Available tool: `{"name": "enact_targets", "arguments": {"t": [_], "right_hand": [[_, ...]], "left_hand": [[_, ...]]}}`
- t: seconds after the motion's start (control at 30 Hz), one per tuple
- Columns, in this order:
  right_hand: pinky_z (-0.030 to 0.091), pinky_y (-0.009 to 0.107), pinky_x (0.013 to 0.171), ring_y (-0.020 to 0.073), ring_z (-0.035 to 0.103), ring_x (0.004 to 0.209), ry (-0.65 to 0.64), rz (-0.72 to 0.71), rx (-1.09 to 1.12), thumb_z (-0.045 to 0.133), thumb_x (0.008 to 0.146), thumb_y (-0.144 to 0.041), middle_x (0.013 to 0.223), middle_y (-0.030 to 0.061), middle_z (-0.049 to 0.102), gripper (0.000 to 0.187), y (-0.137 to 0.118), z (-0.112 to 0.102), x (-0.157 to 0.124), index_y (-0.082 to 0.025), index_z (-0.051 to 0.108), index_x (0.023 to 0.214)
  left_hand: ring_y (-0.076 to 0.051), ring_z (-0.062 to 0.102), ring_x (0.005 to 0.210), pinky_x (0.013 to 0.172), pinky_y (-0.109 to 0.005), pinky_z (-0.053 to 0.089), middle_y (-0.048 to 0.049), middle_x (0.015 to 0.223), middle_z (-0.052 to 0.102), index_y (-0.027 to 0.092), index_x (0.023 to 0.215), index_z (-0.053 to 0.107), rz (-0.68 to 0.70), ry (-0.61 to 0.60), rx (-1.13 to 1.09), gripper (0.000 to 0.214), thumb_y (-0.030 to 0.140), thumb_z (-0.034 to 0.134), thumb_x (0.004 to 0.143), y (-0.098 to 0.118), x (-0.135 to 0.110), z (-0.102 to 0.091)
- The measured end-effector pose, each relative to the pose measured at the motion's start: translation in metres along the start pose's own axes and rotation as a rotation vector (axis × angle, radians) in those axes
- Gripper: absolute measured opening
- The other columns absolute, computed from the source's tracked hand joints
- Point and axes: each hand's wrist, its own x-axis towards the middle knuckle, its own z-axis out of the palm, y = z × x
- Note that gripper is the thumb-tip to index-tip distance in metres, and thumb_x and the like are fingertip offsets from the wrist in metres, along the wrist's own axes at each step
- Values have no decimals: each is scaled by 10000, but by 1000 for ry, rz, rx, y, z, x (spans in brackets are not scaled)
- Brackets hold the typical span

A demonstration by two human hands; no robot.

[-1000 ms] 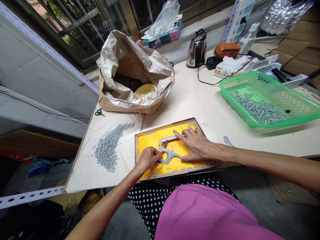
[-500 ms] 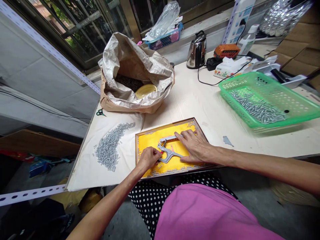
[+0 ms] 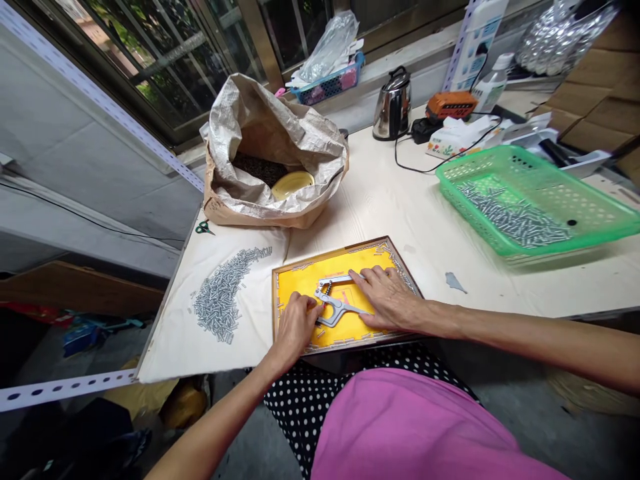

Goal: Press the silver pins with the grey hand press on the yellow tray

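Grey metal pliers (image 3: pixel 336 312) with a dark coil spring lie over a yellow-lined shallow tray (image 3: pixel 345 344). My right hand (image 3: pixel 393 299) grips their spread handles, fingers on the upper one and thumb by the lower one. At the jaw end, my left hand (image 3: pixel 299 321) is closed in a pinch. A small red spot shows by its fingertips; what they hold is hidden. Several small silvery metal pieces (image 3: pixel 385 248) line the tray's edges. Left of the tray, a heap of similar pieces (image 3: pixel 217 300) lies on the white cloth.
Behind the tray stands an open woven sack (image 3: pixel 280 217) with dark contents and a yellow dish (image 3: pixel 293 185). A green basket (image 3: pixel 520 250) of metal pieces is at right. Further back are a kettle (image 3: pixel 393 107) and an orange device (image 3: pixel 450 105). Small scissors (image 3: pixel 204 227) lie at left.
My left hand has turned slightly at the jaw end, and its fingers now look more upright. My right hand keeps its hold on the pliers. The view has shifted a little.
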Motion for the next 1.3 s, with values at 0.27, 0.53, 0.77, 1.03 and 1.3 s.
{"name": "enact_targets", "arguments": {"t": [0.27, 0.53, 0.77, 1.03, 1.3], "right_hand": [[340, 499, 952, 331, 495, 1109, 139, -175, 66, 536, 851, -283, 1294, 204, 576, 768, -6, 3, 17, -65, 254, 1532], [418, 461, 895, 326, 524, 1019, 61, -91, 32, 596, 872, -349, 1137, 206, 607, 537, -4, -4, 26, -42, 517, 1305], [399, 429, 897, 300, 533, 1031, -21, -117, 21, 637, 897, -409, 1150, 172, 623, 471, 0, -8, 35, -86, 572, 1234], [392, 425, 838, 330, 546, 1042, -122, -148, 30, 625, 835, -678, 1129, 175, 639, 675, 16, -11, 57, -112, 617, 1203], [390, 455, 871, 343, 535, 1065, -104, -152, 25, 676, 792, -646, 1140, 182, 631, 677, 13, -17, 54, -104, 612, 1193]], "left_hand": [[-352, 479, 1335, 1091, -551, 430, -181, 1406, 521, 182, 1413, 412, 605, 123, 157, 648, 227, 702, 836, 22, 22, 10], [-316, 565, 1192, 998, -470, 490, -147, 1281, 602, 171, 1356, 466, 509, 55, 184, 646, 224, 763, 784, 23, 39, 6], [-309, 609, 1121, 959, -422, 494, -134, 1173, 674, 174, 1243, 581, 462, 23, 173, 557, 345, 808, 764, 22, 47, 4], [-331, 642, 1052, 914, -373, 483, -146, 1095, 709, 153, 1111, 665, 409, -98, 181, 548, 526, 787, 729, 26, 66, -9], [-314, 608, 1151, 994, -379, 464, -155, 1220, 669, 150, 1250, 619, 413, -35, 72, 638, 417, 826, 710, 21, 56, -7]]}}
